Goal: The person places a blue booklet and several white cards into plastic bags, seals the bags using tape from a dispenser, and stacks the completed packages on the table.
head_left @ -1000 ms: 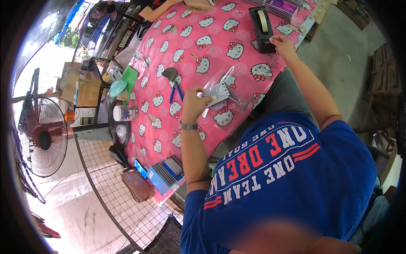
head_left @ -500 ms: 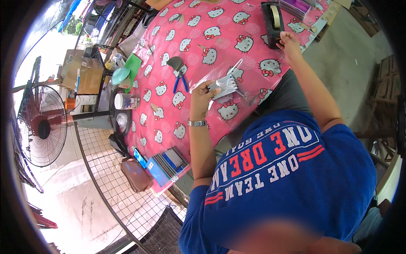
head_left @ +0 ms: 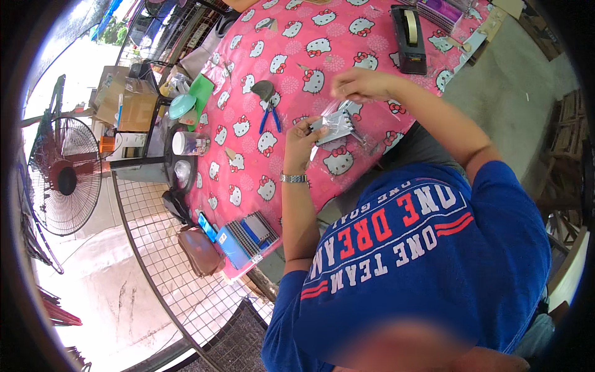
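Between the thumb and fingers of my left hand is a small spiral notebook in a clear plastic sleeve, held low over the pink cartoon-print tablecloth. Just beyond it, my right hand hovers above the sleeve's far end with fingers pinched together. Whatever they hold, if anything, is too small and blurred to make out. A black tape dispenser with a roll of tape stands past my right hand. To the left of the notebook lies a blue-handled hand tool with a dark head.
Notebooks, a phone and a brown pouch rest at the near left edge. Farther along are a clear jar, a mint-green bowl and a cardboard box. A fan stands left; purple notebooks lie far right.
My right hand has left the tape dispenser and moved left to the sleeved notebook. My left hand keeps its hold. The whole view has shifted slightly.
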`<state>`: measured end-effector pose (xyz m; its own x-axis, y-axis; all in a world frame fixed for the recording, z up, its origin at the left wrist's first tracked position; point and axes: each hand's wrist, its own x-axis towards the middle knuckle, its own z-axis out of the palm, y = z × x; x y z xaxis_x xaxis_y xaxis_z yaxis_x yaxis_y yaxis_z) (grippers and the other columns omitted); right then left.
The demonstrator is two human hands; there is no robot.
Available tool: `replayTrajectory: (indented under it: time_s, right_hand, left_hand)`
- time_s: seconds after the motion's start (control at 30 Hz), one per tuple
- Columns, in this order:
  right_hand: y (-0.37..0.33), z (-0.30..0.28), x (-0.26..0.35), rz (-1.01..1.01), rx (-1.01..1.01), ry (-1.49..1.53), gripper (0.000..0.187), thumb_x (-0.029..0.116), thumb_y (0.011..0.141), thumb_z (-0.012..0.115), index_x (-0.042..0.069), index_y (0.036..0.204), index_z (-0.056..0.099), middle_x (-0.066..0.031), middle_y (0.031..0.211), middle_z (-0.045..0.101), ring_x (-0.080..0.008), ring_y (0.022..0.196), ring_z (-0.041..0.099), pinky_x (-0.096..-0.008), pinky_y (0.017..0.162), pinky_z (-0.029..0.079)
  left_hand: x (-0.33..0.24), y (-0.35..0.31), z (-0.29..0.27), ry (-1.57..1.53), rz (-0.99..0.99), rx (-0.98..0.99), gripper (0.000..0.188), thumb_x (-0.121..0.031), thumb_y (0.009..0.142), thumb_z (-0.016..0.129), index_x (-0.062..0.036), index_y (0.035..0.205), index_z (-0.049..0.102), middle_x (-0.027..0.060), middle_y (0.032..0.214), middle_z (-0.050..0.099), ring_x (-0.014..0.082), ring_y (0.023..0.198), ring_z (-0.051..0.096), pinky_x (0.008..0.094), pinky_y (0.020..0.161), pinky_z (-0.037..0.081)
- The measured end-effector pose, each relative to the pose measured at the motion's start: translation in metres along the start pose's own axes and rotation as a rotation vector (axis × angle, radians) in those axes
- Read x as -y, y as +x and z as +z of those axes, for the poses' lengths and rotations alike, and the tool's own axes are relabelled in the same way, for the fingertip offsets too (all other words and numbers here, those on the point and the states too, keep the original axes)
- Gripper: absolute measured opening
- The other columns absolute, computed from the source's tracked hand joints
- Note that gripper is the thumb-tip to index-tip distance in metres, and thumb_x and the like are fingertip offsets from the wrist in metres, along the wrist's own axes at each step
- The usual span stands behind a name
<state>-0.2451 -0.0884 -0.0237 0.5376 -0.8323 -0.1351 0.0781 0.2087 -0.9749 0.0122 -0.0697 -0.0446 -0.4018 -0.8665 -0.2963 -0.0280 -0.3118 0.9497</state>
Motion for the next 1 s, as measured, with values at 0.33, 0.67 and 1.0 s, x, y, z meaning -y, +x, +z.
replayTrajectory:
  time_s: [0.33, 0.67, 1.0]
  right_hand:
    - [0.080, 0.009, 0.003, 0.222, 0.309, -0.994, 0.034, 0.039, 0.077, 0.074, 0.008, 0.073, 0.061, 0.0011, 0.061, 0.053, -0.0133, 0.051, 0.046, -0.0297, 0.048, 0.036]
    - [0.032, 0.006, -0.079, 0.249, 0.002, -0.366, 0.034, 0.039, 0.089, 0.060, 0.012, 0.069, 0.058, 0.0073, 0.055, 0.043, -0.0074, 0.044, 0.031, -0.0254, 0.041, 0.026]
    - [-0.060, 0.038, -0.111, 0.122, -0.422, -0.069, 0.046, 0.037, 0.088, 0.063, 0.006, 0.119, 0.049, -0.0047, 0.093, 0.058, -0.0118, 0.083, 0.057, -0.0280, 0.073, 0.048]
  left_hand:
    - [-0.001, -0.007, 0.006, 0.007, 0.111, 0.010, 0.041, 0.006, 0.077, 0.066, 0.0010, 0.116, 0.052, 0.0121, 0.111, 0.058, 0.0161, 0.099, 0.057, 0.0292, 0.084, 0.049]
    - [0.023, -0.011, -0.006, 0.797, 0.561, -0.038, 0.046, -0.012, 0.079, 0.072, -0.0053, 0.121, 0.055, 0.0124, 0.120, 0.054, 0.0243, 0.109, 0.054, 0.0348, 0.090, 0.046]
    - [-0.035, -0.008, 0.060, 1.142, 0.469, 0.013, 0.069, -0.026, 0.067, 0.081, -0.0059, 0.123, 0.047, 0.0142, 0.114, 0.057, 0.0291, 0.101, 0.058, 0.0423, 0.088, 0.045]
